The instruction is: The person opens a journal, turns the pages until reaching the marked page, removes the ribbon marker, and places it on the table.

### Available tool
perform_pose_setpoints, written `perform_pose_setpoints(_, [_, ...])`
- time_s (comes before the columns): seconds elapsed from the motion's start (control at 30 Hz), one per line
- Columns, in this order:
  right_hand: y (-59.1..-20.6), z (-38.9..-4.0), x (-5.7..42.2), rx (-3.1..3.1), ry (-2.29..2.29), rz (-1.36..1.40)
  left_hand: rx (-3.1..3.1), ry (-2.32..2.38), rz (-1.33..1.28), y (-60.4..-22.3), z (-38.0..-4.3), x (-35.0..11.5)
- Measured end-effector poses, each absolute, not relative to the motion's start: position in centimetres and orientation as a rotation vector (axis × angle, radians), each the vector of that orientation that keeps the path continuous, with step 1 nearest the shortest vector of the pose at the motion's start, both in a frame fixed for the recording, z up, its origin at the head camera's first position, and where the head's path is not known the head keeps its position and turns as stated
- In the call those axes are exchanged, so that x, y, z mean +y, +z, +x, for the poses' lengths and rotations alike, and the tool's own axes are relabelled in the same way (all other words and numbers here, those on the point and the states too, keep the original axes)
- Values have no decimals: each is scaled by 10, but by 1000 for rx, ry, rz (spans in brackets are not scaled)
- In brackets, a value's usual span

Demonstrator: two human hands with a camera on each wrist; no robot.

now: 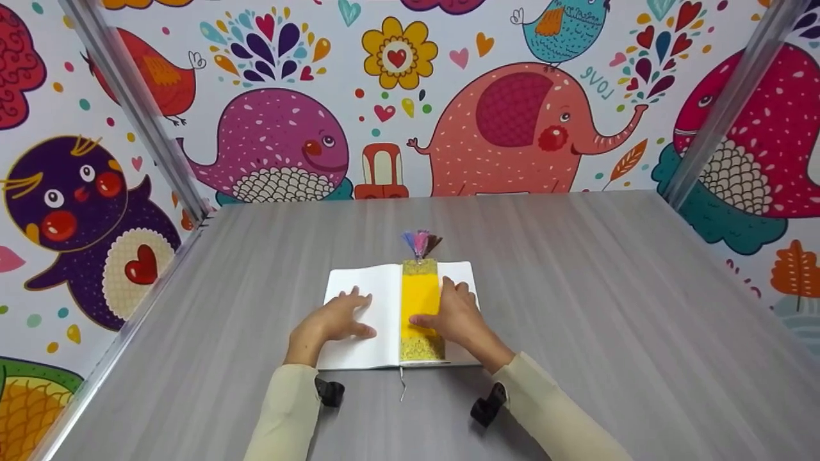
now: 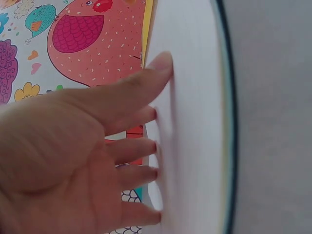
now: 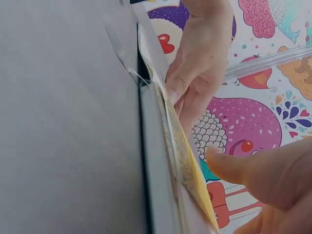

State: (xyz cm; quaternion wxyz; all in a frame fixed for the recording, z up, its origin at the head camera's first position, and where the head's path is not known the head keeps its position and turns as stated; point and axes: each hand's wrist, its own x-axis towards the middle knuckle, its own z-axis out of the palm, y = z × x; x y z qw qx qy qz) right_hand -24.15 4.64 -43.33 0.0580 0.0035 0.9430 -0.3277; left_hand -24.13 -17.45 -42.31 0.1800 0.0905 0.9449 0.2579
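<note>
head view shows two hands over an open book (image 1: 386, 307) on a grey table (image 1: 224, 307). a long yellow bookmark (image 1: 419, 294) lies on the right page, just beside the middle fold. its tassel (image 1: 421, 244), blue, pink and brown, sticks out past the far edge of the book.

the left hand (image 1: 330, 322) is on the left page. its arm comes up from the bottom and leans a bit to the right. the left wrist view shows the fingers spread apart, with their tips at the white paper and the thumb stretched out to the side. this grip is wide, and it holds nothing.

the right hand (image 1: 456, 315) is over the right page. its arm slants in from the bottom right, with the back of the hand up. the thumb reaches across the yellow part of the bookmark, and the other fingers bend down near its right edge. the thumb looks straight in the right wrist view, with a big gap to the fingers, so this grip is wide too. i cannot tell if the thumb touches the bookmark.

both arms wear cream sleeves (image 1: 288, 410). a thin ribbon (image 1: 403, 386) pokes out of the book's near edge, between the arms.
</note>
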Motion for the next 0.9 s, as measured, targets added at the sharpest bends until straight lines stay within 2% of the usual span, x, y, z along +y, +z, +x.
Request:
perform_pose_setpoints(0.47, [-426, -249, 50, 2751, -830, 25, 2657, 760, 249, -425, -241, -175])
perform_pose_setpoints(0.9, [-423, -247, 80, 2224, -1378, -142, 2646, 763, 257, -423, -242, -175])
